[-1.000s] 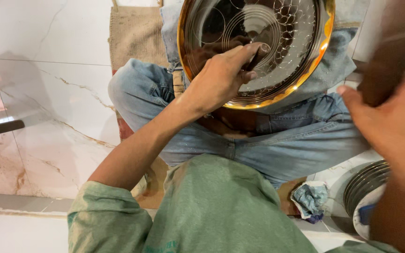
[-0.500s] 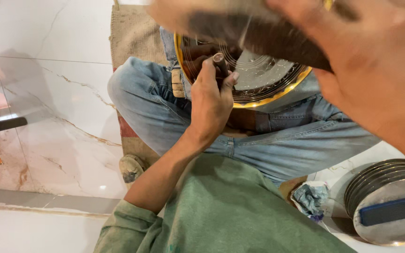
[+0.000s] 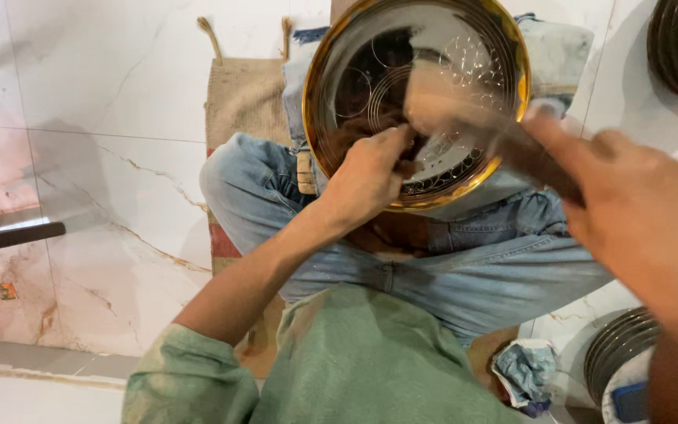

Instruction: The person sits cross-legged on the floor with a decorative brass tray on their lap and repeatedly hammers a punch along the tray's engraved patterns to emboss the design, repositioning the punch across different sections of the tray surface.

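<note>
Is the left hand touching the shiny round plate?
Touching. The head view shows the left hand pressed on the shiny round plate, its fingers lying on the plate's engraved face with no gap.

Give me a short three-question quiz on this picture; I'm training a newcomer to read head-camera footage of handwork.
1. True or false: the round metal plate with the golden rim rests over the person's lap.
2. Which hand touches the plate's engraved face? A) the left hand B) the right hand C) neither
3. Fill in: a crumpled ____ lies on the floor beside the stack of plates at lower right.

Key: 1 true; 2 A, its fingers press on the plate, while the right hand is blurred and raised near the camera; 3 cloth.
</note>
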